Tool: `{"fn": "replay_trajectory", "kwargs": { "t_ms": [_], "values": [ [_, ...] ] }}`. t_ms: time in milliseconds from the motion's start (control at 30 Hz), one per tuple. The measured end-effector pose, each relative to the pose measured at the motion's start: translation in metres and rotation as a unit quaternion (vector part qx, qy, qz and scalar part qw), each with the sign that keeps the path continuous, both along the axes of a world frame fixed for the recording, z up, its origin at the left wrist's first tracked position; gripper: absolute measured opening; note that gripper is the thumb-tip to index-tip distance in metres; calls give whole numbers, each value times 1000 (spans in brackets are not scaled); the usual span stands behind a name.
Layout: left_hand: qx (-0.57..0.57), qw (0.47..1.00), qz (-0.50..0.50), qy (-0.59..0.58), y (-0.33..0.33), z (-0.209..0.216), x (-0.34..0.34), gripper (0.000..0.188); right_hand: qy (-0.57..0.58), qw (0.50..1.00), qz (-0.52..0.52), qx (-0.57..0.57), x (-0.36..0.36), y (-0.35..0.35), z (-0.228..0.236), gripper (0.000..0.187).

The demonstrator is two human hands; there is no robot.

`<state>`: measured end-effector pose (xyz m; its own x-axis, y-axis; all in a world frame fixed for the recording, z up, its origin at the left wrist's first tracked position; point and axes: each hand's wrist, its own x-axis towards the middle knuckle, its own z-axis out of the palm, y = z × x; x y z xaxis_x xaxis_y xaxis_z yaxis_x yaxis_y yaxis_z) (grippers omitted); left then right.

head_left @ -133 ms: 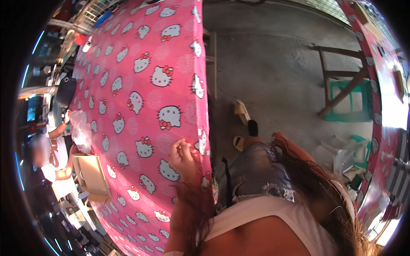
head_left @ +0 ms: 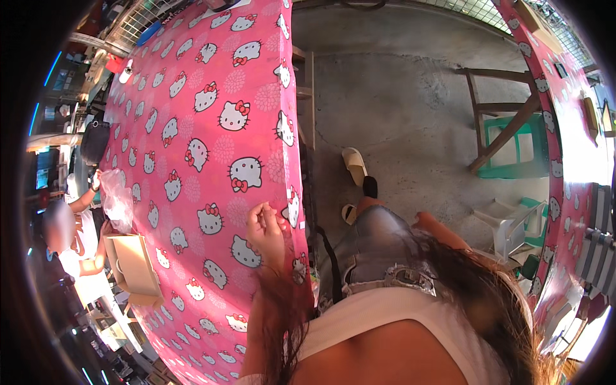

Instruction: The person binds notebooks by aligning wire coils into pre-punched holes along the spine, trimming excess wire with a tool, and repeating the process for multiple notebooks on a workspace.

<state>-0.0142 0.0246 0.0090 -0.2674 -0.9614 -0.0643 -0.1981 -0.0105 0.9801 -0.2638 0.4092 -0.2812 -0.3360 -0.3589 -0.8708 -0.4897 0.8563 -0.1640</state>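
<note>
Grey concrete floor (head_left: 398, 96) w/ wooden stool (head_left: 497, 131), sunlit.

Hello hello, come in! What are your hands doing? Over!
Left hand curled, fingertips pinched, resting on pink cartoon-cat tablecloth near its edge. Right hand not visible. Nothing in the way.

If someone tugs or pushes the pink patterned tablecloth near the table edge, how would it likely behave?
The pink tablecloth looks thin and floppy: it drapes over the table edge near the left hand, so a tug would probably bunch it. Its surface shows a slight sheen, so it may be a slick plastic sheet. A pull might also drag the open cardboard box resting on it.
</note>
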Motion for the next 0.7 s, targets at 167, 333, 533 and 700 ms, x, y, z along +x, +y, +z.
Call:
{"fn": "replay_trajectory", "kwargs": {
  "t_ms": [167, 333, 533, 700],
  "values": [
    [-26, 999, -20, -12, -9, 9, 3, 13, 17, 1000, 2, 21, 15, 11, 16, 57],
    [-62, 998, -21, -15, -12, 1, 6, 13, 20, 987, -135, -81, 1, -35, 38, 50],
    [-58, 998, -12, -28, -18, -4, 9, 12, 54, 960, -200, -187, -1, -63, 49, 48],
    [-20, 999, -45, -19, -18, -6, 5, 14, 98, 974, -127, -160, 7, -15, 4, 49]
  ]
}}
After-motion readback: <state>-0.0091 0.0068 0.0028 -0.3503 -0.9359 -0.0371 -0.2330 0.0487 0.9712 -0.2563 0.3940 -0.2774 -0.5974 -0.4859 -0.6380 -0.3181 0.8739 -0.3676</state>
